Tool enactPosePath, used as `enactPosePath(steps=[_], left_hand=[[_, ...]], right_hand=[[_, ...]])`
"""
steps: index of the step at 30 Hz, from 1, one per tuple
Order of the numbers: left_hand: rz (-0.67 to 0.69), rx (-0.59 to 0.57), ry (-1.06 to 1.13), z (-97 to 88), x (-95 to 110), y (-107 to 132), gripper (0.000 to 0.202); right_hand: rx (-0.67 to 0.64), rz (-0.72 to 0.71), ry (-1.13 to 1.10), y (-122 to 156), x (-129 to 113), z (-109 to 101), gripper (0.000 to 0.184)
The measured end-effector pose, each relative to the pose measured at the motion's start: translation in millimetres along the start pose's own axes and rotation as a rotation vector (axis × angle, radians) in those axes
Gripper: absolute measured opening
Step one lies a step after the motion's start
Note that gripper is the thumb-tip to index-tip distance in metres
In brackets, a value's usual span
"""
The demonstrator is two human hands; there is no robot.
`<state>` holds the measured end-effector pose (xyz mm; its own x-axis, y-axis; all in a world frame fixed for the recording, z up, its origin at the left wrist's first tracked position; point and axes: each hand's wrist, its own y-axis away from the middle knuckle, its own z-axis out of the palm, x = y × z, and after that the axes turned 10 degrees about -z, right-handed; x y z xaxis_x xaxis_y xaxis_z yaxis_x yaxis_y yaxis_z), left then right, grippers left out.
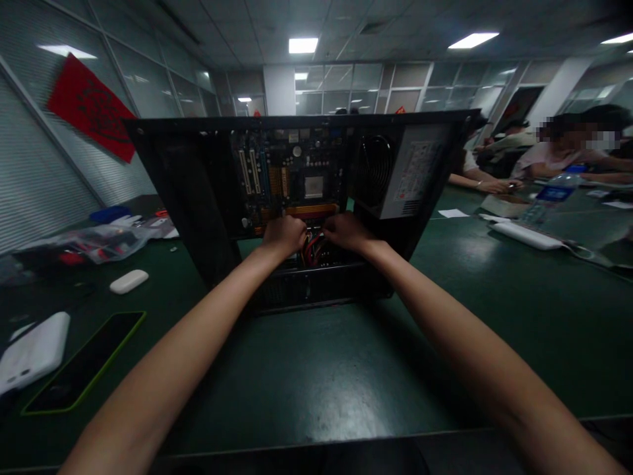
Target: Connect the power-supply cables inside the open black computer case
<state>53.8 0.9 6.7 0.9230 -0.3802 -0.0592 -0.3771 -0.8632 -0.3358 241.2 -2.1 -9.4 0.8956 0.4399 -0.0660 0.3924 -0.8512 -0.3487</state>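
Note:
An open black computer case [306,285] stands on the table with its inside facing me. My left hand [285,236] is closed at the lower edge of the motherboard [319,153], just below the orange and red memory slots [316,211]. My right hand [346,231] is closed close by, with its fingers curled over the right end of the same area. Red, yellow and black cables [312,251] run between and below the two hands. Whatever the fingertips grip is hidden. The power supply [415,171] sits at the upper right, beside a round fan grille [376,165].
On the left lie a phone [84,366] with a green edge, a white power bank [37,349], a white earbud case [129,282] and plastic bags [89,244]. To the right are a water bottle [551,198] and a white strip [527,235]. Other people sit beyond.

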Motion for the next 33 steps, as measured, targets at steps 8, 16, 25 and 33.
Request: enactPosePath(steps=[8,16,25,33], left_hand=[[-0.060,-0.006,0.100,0.9,-1.1,3.4,0.032],[0.010,0.004,0.357,5.2,-1.6,23.5,0.025],[0.073,-0.014,0.249,1.0,-0.8,25.1,0.023],[0.142,0.004,0.180,-4.9,3.7,31.4,0.020]], right_hand=[[0.025,0.035,0.000,4.1,3.7,0.9,0.027],[0.096,-0.109,-0.182,28.6,-14.3,-7.5,0.028],[0.015,-0.079,-0.043,43.4,-44.9,-18.3,0.042],[-0.079,-0.105,-0.132,38.2,-40.6,-13.6,0.044]])
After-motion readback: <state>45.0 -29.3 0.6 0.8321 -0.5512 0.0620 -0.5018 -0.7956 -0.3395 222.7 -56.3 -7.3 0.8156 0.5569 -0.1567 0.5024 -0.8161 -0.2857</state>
